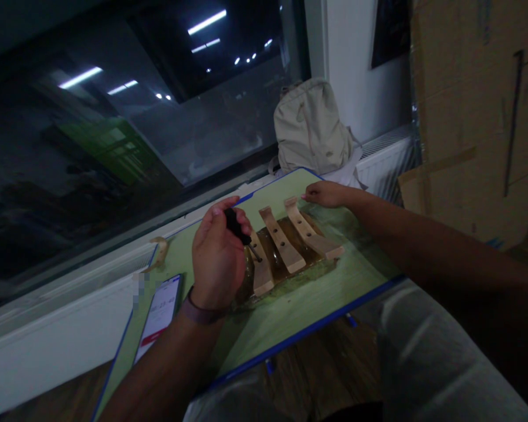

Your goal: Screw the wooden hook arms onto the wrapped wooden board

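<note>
My left hand [220, 255] is closed around the black handle of a screwdriver [236, 225]. Its thin shaft slants down to a hole in the leftmost wooden piece [263, 281]. Beside that piece lie a middle wooden piece [286, 249] and a right one [305, 228], each long, with two holes and a bent far end. All three rest across a dark brown, glossy patch [270, 252] on the green tabletop [281, 328]. My right hand [328, 193] is closed near the far end of the right piece; what its fingers may hold is hidden.
A phone [161, 313] with a lit screen lies left of my left forearm. Near the left edge is a curved tan object [161, 252]. A beige backpack [312, 126] stands behind the table, by a radiator [387, 155]. Large cardboard [470, 117] stands at right.
</note>
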Action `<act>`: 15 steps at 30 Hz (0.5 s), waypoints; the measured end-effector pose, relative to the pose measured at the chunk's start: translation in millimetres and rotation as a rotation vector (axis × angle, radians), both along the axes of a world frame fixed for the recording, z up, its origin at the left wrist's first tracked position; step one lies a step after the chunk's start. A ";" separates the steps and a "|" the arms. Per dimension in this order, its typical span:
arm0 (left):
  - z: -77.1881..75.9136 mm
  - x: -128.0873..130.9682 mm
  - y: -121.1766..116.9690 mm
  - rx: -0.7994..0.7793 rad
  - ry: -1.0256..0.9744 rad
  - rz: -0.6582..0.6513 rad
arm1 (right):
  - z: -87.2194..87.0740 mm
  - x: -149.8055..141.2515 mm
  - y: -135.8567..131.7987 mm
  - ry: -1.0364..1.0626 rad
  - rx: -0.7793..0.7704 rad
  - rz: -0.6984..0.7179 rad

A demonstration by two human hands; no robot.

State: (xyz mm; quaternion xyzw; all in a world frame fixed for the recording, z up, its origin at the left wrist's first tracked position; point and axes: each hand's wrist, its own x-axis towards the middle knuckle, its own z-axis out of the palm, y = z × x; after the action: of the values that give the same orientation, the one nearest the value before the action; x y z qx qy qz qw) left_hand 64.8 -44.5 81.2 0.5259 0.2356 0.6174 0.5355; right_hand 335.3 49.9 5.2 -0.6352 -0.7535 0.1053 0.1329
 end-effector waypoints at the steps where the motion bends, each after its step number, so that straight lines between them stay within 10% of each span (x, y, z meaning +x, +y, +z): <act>1: -1.1 0.4 1.0 0.014 -0.023 0.008 | -0.2 0.1 0.1 -0.001 0.000 0.000; 15: -5.4 0.7 3.6 0.036 -0.017 -0.037 | 3.1 -1.9 -1.3 -0.022 -0.014 -0.005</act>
State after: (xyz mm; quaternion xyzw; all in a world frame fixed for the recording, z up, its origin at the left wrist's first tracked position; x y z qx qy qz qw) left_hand 65.5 -40.9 75.9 0.5344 0.2099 0.6161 0.5393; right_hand 333.3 48.6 8.3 -0.6393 -0.7525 0.1031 0.1204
